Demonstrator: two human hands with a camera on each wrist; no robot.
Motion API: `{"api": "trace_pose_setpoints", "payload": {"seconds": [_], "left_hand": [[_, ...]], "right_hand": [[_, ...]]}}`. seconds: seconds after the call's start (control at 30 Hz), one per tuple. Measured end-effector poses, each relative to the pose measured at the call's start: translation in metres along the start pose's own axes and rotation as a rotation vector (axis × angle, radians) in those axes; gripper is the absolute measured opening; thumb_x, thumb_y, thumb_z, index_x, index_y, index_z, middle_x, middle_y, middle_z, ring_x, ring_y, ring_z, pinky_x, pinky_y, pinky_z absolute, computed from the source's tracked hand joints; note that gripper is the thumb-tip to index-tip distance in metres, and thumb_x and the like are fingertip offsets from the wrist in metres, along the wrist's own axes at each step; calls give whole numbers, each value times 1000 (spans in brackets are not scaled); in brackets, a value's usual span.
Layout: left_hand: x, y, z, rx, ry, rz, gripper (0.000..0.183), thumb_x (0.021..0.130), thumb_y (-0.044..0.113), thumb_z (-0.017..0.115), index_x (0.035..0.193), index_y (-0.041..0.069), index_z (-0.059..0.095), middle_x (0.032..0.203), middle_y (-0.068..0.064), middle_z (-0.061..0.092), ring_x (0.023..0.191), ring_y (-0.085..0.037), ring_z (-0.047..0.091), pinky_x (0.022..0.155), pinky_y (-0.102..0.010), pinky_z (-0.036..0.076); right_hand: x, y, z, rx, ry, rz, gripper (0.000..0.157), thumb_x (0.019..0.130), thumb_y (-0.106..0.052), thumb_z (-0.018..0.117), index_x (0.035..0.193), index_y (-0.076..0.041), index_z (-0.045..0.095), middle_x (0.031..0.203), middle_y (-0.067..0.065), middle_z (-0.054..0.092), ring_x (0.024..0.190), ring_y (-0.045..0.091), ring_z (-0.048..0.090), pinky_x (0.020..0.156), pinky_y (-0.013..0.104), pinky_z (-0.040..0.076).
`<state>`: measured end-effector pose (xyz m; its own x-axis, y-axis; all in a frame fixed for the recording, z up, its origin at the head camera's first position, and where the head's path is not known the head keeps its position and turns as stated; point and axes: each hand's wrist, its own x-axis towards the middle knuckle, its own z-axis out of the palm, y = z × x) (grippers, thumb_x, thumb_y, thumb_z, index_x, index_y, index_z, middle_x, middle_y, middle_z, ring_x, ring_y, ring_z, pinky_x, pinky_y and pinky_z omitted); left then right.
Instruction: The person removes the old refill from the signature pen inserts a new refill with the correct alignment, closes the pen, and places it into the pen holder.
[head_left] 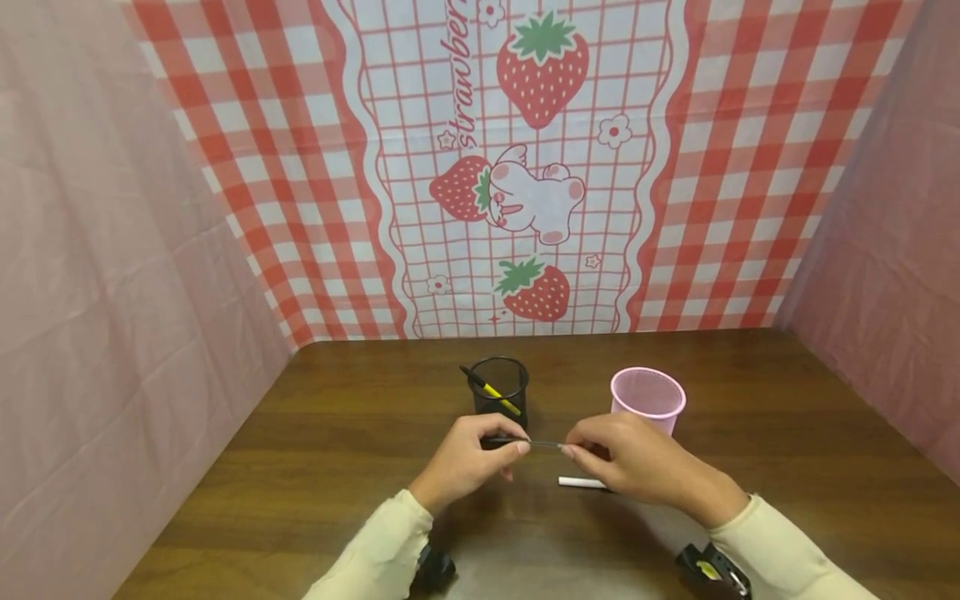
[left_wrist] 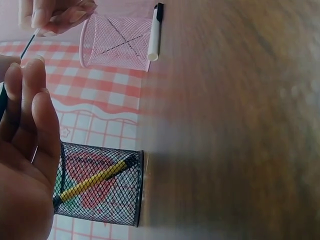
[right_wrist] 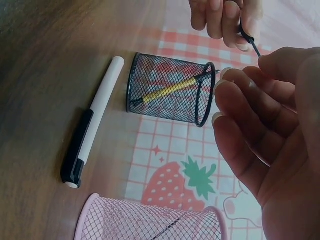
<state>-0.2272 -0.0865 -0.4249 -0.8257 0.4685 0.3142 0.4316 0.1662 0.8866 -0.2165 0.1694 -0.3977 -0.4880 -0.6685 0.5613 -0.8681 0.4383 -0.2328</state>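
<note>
My left hand (head_left: 468,454) pinches the black handle (head_left: 502,439) of a slim tool. My right hand (head_left: 648,458) pinches the far end of its thin dark shaft (head_left: 546,444) between thumb and finger. Fingers cover both ends, so the tool's exact kind cannot be told. Behind the left hand stands a black mesh cup (head_left: 482,407) with a yellow-and-black pen (head_left: 491,390) leaning in it. A pink mesh cup (head_left: 648,396) stands behind the right hand. Below the hands, a white pen with a black clip (right_wrist: 100,107) lies on the table.
The brown wooden table (head_left: 300,467) ends at a checked strawberry-print cloth (head_left: 720,250) at the back. Pink cloth walls (head_left: 135,292) close off both sides. Thin dark lines show through the pink cup's mesh. Black devices (head_left: 435,568) sit by both wrists.
</note>
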Motion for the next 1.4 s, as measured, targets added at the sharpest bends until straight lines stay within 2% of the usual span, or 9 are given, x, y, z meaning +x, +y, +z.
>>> {"api": "trace_pose_setpoints", "payload": {"seconds": [0.13,0.3,0.53,0.63,0.77,0.93,1.07,1.27,1.4], "left_hand": [[-3,15,0,-29,-3,-4,10,92,5,71,100,0,73,67,-13,65,59,-39,65,54,-27,51],[-6,23,0,-51,2,8,11,92,7,72,99,-1,73,62,-6,63,57,-39,64,52,-27,50],[0,-6,1,-16,-4,-1,11,92,13,73,99,5,75,66,-8,65,56,-22,65,54,-36,55],[1,-6,1,-1,-3,6,13,92,16,73,99,6,75,69,-12,66,55,-19,65,53,-38,55],[0,-5,1,10,0,12,13,92,16,72,98,5,75,71,-13,67,55,-19,66,52,-34,55],[0,-5,1,-4,6,20,11,92,15,73,98,6,75,73,-17,67,56,-21,66,53,-37,55],[0,-7,-1,-12,5,24,12,92,12,73,99,2,74,74,-21,67,56,-22,66,54,-37,55],[0,-5,-2,-9,20,26,8,92,4,70,99,0,73,71,-23,65,57,-34,66,51,-23,49],[-3,11,-3,-8,29,34,7,91,1,69,96,-3,72,65,-19,64,58,-41,64,51,-20,46]], "right_hand": [[0,0,1,15,2,-4,10,93,-11,71,91,-20,68,78,-21,59,66,-6,53,59,11,44],[0,1,1,31,-2,-5,10,93,-11,71,91,-20,69,78,-19,61,66,-6,53,59,10,44],[0,0,2,34,-5,-8,8,94,-12,71,91,-19,70,79,-15,65,67,-6,54,60,12,46],[0,0,1,40,-7,-6,8,94,-12,70,92,-20,70,80,-15,65,68,-6,54,60,13,46],[-1,0,1,52,-14,-1,9,94,-11,70,92,-20,70,81,-18,64,68,-6,55,60,13,46],[-1,1,1,61,-11,-11,10,95,-11,69,93,-21,70,83,-19,64,69,-5,56,61,13,47],[-1,1,1,58,-4,-25,11,95,-11,69,93,-22,71,85,-19,64,71,-5,56,63,12,47],[-1,3,1,42,19,-41,12,93,-9,71,94,-20,71,86,-19,65,72,-5,57,64,12,47],[-2,4,-1,34,32,-40,12,91,-9,73,94,-21,71,85,-20,64,72,-5,56,63,15,48]]}}
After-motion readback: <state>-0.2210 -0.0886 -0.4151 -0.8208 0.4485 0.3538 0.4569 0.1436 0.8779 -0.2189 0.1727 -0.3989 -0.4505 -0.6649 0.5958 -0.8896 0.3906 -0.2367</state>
